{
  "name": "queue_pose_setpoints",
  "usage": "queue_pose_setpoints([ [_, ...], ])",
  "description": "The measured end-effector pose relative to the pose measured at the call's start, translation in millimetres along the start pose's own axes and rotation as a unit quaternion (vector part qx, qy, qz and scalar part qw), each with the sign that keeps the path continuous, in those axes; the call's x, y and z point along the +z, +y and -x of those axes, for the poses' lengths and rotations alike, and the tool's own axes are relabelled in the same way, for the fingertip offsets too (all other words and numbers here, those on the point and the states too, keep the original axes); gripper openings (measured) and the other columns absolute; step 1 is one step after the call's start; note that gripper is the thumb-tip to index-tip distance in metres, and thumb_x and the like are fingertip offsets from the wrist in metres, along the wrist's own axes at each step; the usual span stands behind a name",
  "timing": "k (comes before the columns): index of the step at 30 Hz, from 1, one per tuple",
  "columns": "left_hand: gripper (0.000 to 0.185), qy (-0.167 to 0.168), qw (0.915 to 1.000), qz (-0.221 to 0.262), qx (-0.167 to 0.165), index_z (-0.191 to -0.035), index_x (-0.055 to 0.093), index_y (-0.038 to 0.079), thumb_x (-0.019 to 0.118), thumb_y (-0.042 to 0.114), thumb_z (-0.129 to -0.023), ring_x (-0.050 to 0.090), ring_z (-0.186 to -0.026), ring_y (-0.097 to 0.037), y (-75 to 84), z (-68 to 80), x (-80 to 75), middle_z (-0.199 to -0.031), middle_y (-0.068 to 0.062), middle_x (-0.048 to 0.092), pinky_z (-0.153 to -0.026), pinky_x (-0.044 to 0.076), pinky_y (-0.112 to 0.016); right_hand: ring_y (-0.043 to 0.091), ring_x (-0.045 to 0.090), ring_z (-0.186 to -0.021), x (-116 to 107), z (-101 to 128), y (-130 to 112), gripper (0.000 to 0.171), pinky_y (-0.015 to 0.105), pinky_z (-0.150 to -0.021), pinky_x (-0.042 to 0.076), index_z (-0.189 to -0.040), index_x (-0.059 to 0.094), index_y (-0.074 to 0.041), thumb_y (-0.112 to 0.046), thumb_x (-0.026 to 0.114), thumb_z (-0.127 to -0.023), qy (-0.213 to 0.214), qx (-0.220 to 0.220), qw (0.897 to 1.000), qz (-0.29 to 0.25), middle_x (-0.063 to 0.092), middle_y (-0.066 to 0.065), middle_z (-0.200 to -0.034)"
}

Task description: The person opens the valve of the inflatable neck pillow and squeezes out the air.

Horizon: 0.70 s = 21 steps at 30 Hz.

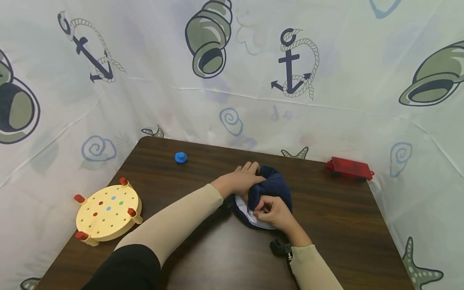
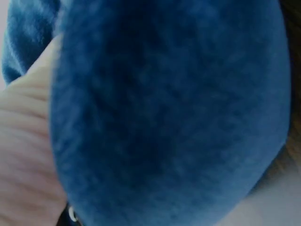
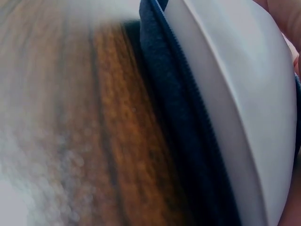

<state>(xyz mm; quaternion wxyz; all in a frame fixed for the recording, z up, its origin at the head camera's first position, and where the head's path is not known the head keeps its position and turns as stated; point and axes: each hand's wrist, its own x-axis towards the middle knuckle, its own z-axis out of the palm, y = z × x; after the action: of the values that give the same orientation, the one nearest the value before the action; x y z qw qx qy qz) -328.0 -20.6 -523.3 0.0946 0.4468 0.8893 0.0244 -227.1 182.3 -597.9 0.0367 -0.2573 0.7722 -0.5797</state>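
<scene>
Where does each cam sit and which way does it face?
Head: on the head, looking down at table; both sleeves, left hand and right hand on the navy pillow.
Left wrist: pressed close to pillow fabric; palm shows.
Right wrist: low over table, at the pillow's zipper edge.
All three views share the pillow.

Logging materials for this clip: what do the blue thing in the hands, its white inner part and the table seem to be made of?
The blue cover looks like soft, fuzzy fabric, matte and creased where both hands grip it. The white inner part looks smooth and slightly glossy, maybe plastic or coated cloth; a zip-like edge runs beside it. The table looks like dark wood-grain laminate, faintly shiny.
</scene>
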Motion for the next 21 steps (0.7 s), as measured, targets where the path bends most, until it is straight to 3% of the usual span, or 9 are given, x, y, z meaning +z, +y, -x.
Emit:
queue_pose_setpoints([
  [3, 0.104, 0.012, 0.9998, 0.011, 0.009, -0.163, 0.052, 0.027, 0.101, 0.052, -0.074, 0.019, -0.168, -0.038, -0.7, 1.6, 2.5, -0.183, -0.011, 0.012, -0.123, 0.039, -0.063, 0.002, 0.053, -0.066, -0.5, 0.1, -0.3, 0.021, 0.019, -0.059, 0.044, -0.082, 0.077, -0.012, 0.007, 0.085, -0.084, -0.002, -0.002, 1.000, -0.002, 0.072, 0.004, -0.080],
  [5, 0.105, 0.014, 0.9994, 0.023, 0.022, -0.163, 0.051, 0.022, 0.100, 0.051, -0.075, 0.014, -0.171, -0.039, -2.9, 2.4, 5.7, -0.185, -0.010, 0.008, -0.129, 0.034, -0.063, 0.003, 0.055, -0.068, -0.7, 0.0, -0.2, 0.020, 0.018, -0.060, 0.045, -0.082, 0.076, -0.011, 0.007, 0.085, -0.085, -0.007, -0.001, 1.000, -0.005, 0.072, 0.007, -0.081],
  [12, 0.106, 0.035, 0.9955, 0.081, 0.034, -0.165, 0.046, 0.015, 0.099, 0.047, -0.079, 0.025, -0.168, -0.035, -15.0, 2.4, 18.0, -0.179, -0.007, 0.032, -0.134, 0.030, -0.047, 0.006, 0.065, -0.078, -3.4, -3.1, -1.0, 0.020, 0.018, -0.071, 0.053, -0.082, 0.076, -0.010, 0.009, 0.082, -0.083, -0.013, -0.008, 1.000, -0.014, 0.075, 0.012, -0.085],
  [21, 0.102, 0.051, 0.9930, 0.104, 0.022, -0.163, 0.048, 0.012, 0.100, 0.038, -0.079, 0.042, -0.157, -0.033, -18.1, 3.6, 25.1, -0.167, -0.008, 0.051, -0.128, 0.038, -0.052, 0.006, 0.065, -0.078, -5.0, -4.4, 1.4, 0.023, 0.017, -0.068, 0.052, -0.080, 0.075, -0.010, 0.011, 0.083, -0.082, -0.005, -0.026, 1.000, -0.005, 0.075, 0.001, -0.085],
])
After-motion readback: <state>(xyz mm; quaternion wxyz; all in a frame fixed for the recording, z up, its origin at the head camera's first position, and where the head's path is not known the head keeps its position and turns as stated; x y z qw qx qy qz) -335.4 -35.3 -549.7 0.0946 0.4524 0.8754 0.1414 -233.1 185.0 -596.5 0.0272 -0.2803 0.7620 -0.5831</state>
